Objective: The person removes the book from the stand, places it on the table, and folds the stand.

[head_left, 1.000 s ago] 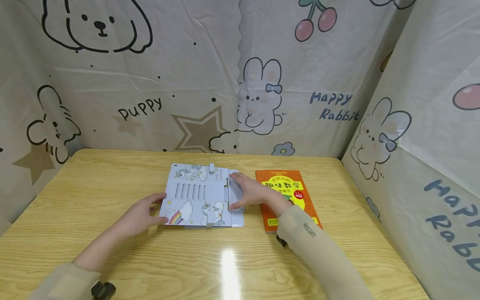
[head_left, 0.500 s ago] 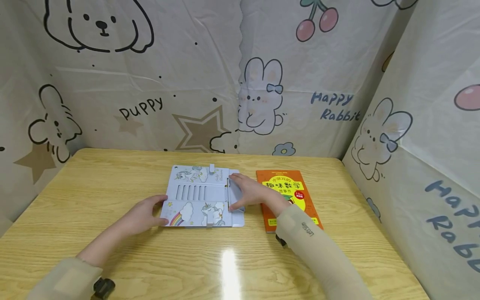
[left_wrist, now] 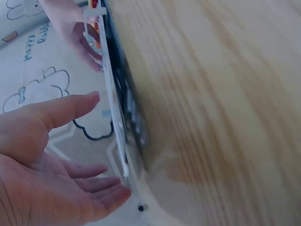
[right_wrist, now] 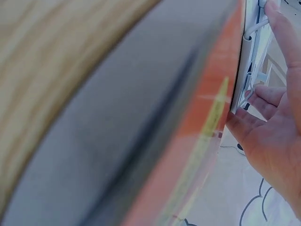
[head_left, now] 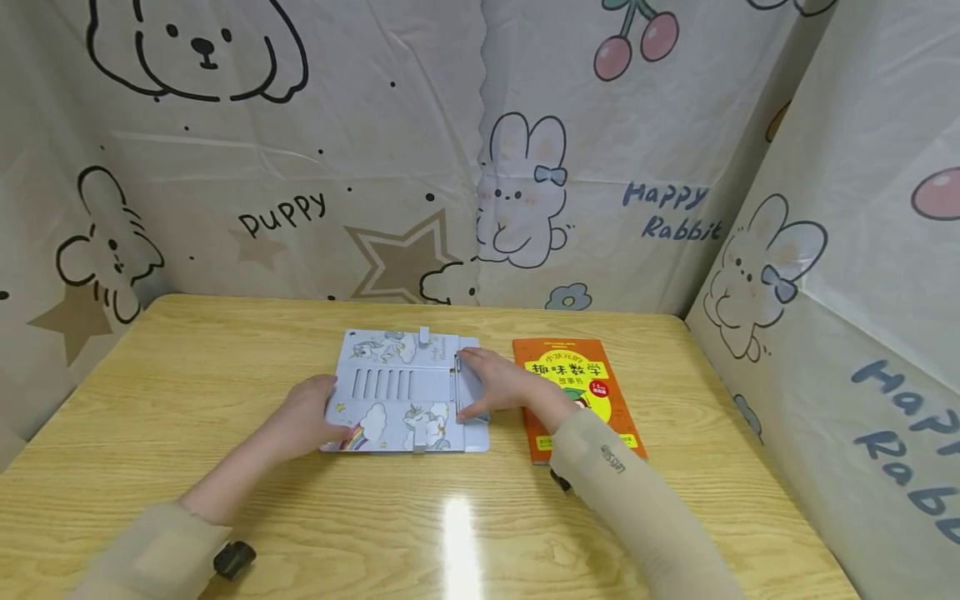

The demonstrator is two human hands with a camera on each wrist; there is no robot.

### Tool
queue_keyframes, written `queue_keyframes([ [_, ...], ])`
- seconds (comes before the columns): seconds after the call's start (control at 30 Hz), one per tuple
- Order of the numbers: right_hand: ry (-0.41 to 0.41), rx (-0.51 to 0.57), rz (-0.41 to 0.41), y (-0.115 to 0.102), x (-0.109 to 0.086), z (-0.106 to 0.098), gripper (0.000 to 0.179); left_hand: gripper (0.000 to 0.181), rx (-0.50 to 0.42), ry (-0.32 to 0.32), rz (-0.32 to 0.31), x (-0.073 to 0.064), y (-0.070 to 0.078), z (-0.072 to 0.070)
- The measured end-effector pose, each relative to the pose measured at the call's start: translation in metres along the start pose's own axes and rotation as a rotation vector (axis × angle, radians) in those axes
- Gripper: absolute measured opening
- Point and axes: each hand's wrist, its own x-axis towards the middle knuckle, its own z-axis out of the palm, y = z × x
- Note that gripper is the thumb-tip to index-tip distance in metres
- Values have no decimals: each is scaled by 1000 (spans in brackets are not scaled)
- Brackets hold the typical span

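A pale unicorn-print book stand (head_left: 390, 387) with a row of slots lies folded flat on the wooden table. At its left end, my left hand (head_left: 303, 417) has thumb and fingers spread apart, overlapping the rainbow corner. In the left wrist view, the left fingertips (left_wrist: 120, 193) are right at the stand's edge, with the thumb held away from it. My right hand (head_left: 498, 385) spans the narrow ledge at the stand's right end, thumb toward the near side and fingers toward the far side. White wire page holders (right_wrist: 249, 89) show beside the right fingers in the right wrist view.
An orange book (head_left: 592, 400) with a yellow cover design lies right of the stand, partly under the right forearm in the head view. The wooden table (head_left: 337, 525) extends toward the front. A cartoon-print curtain (head_left: 390, 167) rises behind the table and along its sides.
My left hand has let go of the stand's left edge and shifted right and slightly upward over its corner. The right hand and the stand stay nearly still.
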Motion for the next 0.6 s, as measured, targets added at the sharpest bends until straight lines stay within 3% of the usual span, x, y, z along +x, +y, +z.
queue_keyframes([
  [0.23, -23, -20, 7, -1, 0, 0, 113, 95, -17, 55, 14, 17, 23, 16],
  [0.6, -19, 3, 10, 0, 0, 3, 110, 99, 3, 4, 19, 37, 47, 41],
])
